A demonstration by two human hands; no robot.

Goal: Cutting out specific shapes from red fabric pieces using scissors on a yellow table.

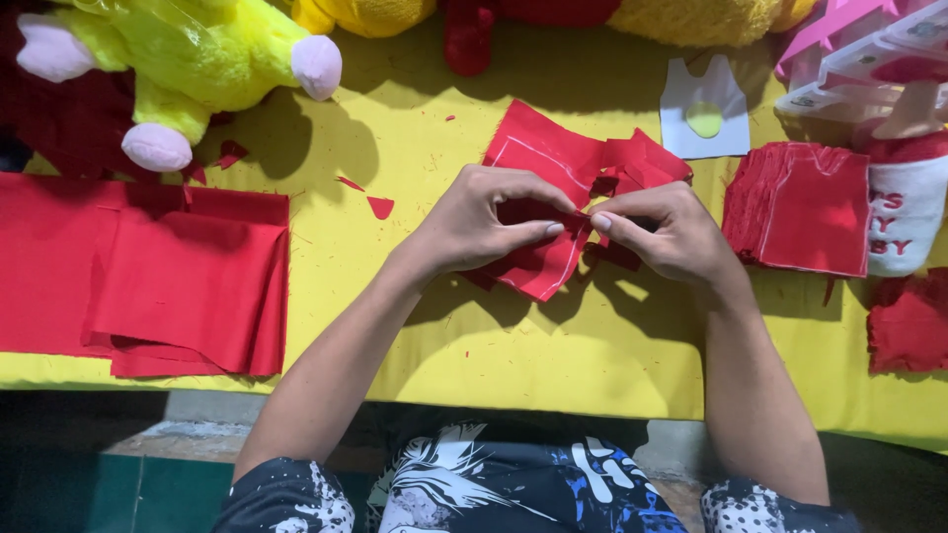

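While the red fabric piece (pixel 538 212) lies on the yellow counter (pixel 494 345) slanting away upper-right, we see both hands (left hand (pixel 484 222), right hand (pixel 667 232)) pinching its near edge, fingertips almost touching.

Yellow cloth-covered counter (pixel 553 355). Far left: yellow plush toy with pink paws (pixel 188 59). Left: folded red fabric sheets (pixel 148 276). Right: stack of cut red pieces (pixel 800 207). Far centre: white paper pattern (pixel 703 118).
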